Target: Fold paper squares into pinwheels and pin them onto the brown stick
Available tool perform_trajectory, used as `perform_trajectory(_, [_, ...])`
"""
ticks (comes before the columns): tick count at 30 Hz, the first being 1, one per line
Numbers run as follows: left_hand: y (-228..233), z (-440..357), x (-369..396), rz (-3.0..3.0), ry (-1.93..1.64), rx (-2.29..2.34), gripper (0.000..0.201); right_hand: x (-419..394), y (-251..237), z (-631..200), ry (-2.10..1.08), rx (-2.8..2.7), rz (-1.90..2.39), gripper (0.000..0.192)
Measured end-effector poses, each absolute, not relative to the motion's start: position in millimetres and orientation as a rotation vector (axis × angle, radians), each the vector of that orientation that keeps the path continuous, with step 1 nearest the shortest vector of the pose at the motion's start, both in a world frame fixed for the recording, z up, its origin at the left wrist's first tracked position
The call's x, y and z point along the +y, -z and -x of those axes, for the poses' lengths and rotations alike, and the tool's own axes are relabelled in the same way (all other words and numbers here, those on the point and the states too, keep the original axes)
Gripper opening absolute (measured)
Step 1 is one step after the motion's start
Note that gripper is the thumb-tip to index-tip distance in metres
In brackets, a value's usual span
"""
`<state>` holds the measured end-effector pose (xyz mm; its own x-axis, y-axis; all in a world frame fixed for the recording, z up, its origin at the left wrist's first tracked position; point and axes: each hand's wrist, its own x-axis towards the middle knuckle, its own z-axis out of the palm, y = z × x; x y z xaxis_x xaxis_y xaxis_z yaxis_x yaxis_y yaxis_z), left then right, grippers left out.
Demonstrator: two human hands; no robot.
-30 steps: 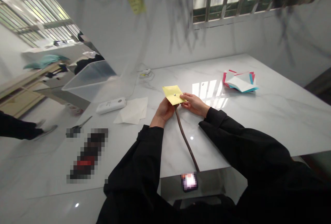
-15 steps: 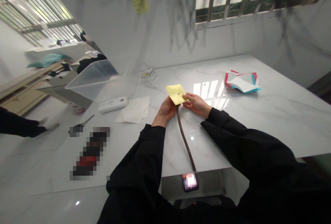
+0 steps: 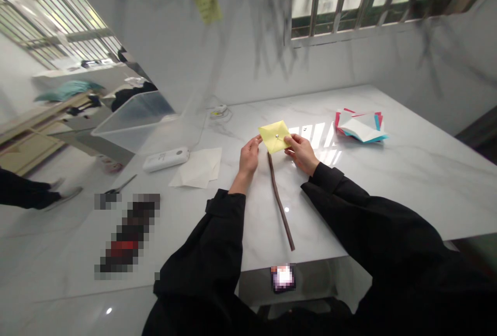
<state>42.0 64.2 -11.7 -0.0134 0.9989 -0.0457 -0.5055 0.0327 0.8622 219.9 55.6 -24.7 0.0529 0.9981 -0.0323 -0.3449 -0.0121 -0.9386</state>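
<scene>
A folded yellow paper square with a small metal pin at its centre is being held above the white marble table by 2 hands. Its left corner is being pinched in the grip of the left hand, its right corner in the grip of the right hand. A thin brown stick is lying on the table just below the paper, between the black sleeves. White sheets are lying to the left, coloured papers well apart to the right.
</scene>
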Motion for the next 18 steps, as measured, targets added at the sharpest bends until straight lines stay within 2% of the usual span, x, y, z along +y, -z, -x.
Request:
perform_trajectory(5, [2.0, -41.5, 54.3, -0.844, -1.341, 0.782, 0.034, 52.6, 24.6, -217.4, -1.303, -0.950, 0.956, 0.052])
perform_trajectory(11, [5.9, -44.1, 50.0, -0.972, -1.273, 0.763, 0.033, 50.5, 25.2, -215.2, -1.324, -1.000, 0.933, 0.053])
perform_trajectory(18, [13.0, -42.0, 54.5, -0.958, -1.326, 0.841, 0.035, 48.9, 29.1, -214.1, -1.202, -1.216, 1.001, 0.042])
